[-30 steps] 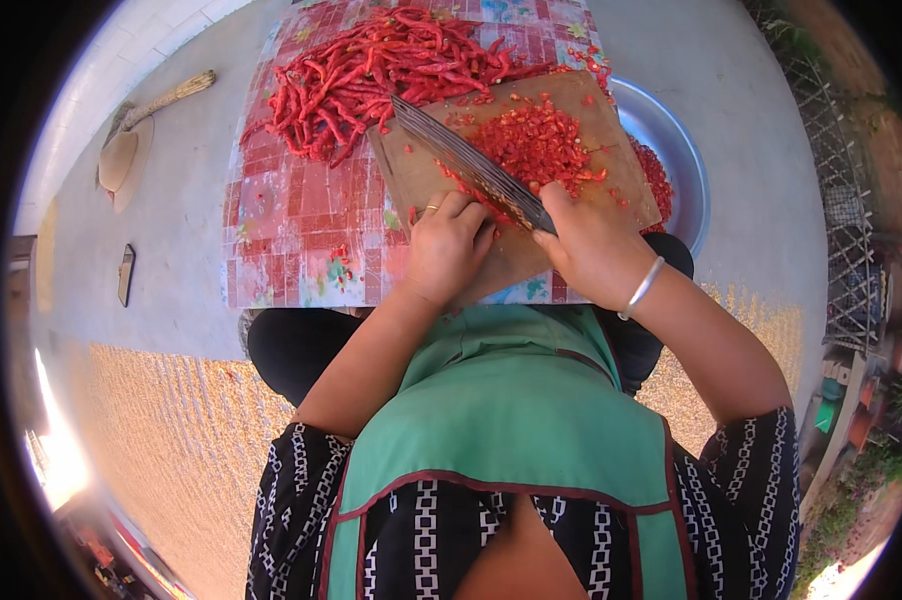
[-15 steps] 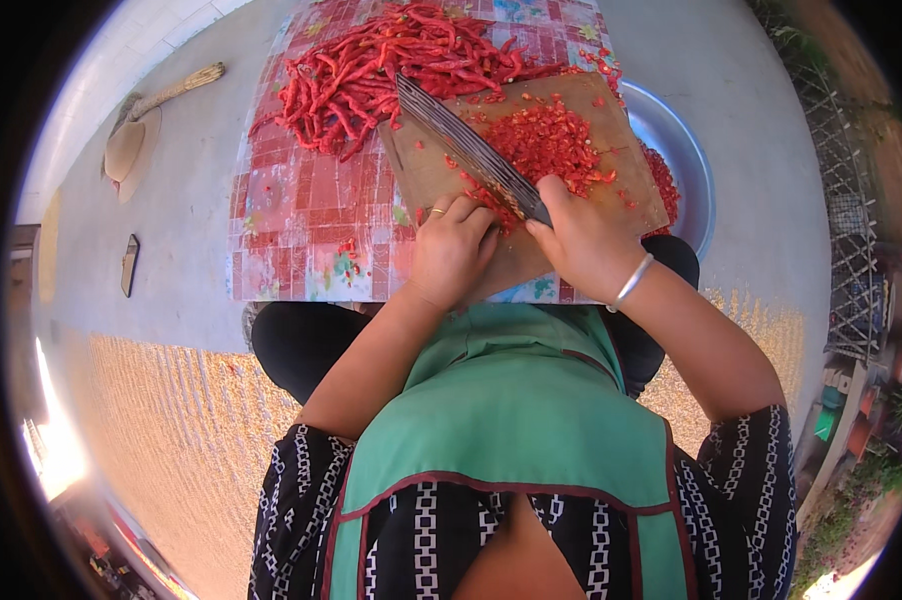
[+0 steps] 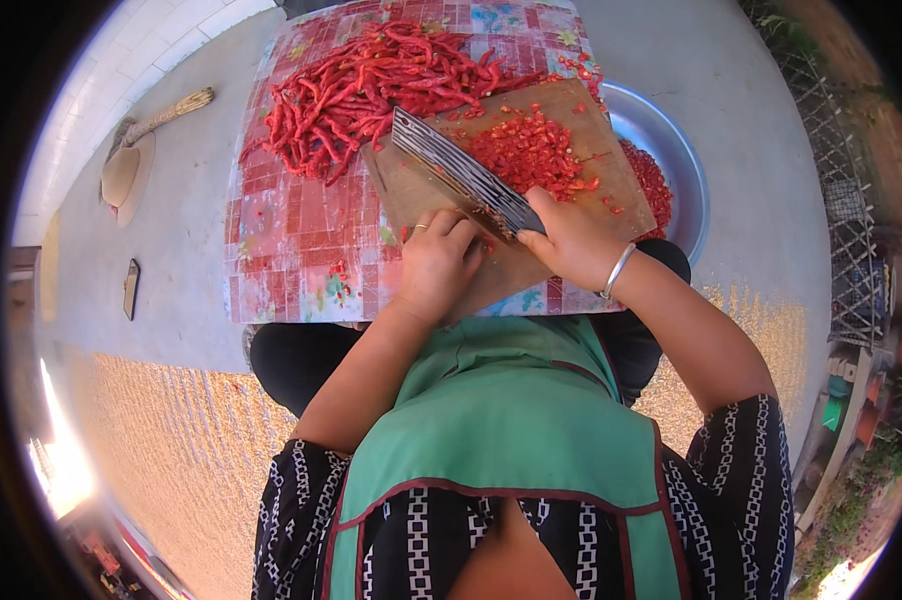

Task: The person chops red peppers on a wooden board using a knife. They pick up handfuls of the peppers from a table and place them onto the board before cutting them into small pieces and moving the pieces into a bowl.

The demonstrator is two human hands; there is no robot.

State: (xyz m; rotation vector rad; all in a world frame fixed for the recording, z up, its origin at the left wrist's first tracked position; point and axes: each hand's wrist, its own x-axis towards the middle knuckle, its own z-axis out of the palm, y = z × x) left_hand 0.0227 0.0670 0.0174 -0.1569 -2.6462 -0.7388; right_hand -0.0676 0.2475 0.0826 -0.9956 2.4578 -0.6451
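Observation:
A cleaver with a dark, streaked blade is in my right hand, which wraps round its handle. Its blade slants across the wooden cutting board, with the broad face showing. Left of the blade, my left hand rests on the board with fingers curled down. Bits of red chili pepper poke out beside those fingers; most of what they press on is hidden. Chopped red chili lies heaped on the board, right of the blade.
Whole red chilies are piled at the far left of the table with its checked cover. At the right, lower than the table, a metal basin holds more chopped chili. A phone and a hat lie on the floor, where grain is spread.
The cleaver's blade has tilted, so more of its broad face shows. My left hand still presses on the board. The whole view has shifted slightly.

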